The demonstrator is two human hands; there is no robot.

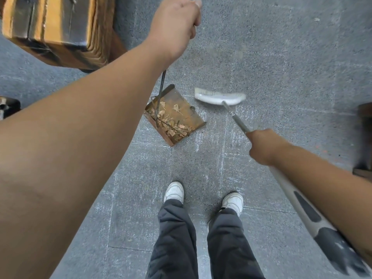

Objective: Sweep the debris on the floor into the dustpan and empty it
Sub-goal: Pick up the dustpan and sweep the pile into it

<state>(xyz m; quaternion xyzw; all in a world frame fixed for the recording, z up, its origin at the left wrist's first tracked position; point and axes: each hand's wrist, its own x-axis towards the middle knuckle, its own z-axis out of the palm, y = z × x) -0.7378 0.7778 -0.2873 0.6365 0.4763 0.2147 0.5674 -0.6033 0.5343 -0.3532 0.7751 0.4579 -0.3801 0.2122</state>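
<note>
The dustpan point(174, 114) is seen resting on the floor point(281, 57) at about 12 o'clock from the feet, its open mouth facing 2 o'clock. A load of dry leaves point(171, 122) and twigs is already gathered inside, heaped toward the closed back edge at 7 o'clock. The dustpan's thin upright handle point(162, 87) is gripped at its top by the left hand point(174, 27), fingers curled tight around it.

The broom point(220, 97) is held by the right hand point(265, 147), fingers wrapped around the shaft; the individual fingertips cannot be made out. The white broom head is blurred and lies just beside the dustpan mouth, at 1 o'clock from it, apart from the rim.

On the grey tiles around the mouth no clear debris is made out; only a small pale fleck is noted far off at 2 o'clock near the frame's top.

Judgement: sweeping is judged largely done, with most debris collected. Perhaps a last stroke remains. Emptying is not yet done, since the dustpan is still loaded and on the floor. No bin is visible.

A wooden bench point(56, 31) stands at 10 o'clock.
</note>
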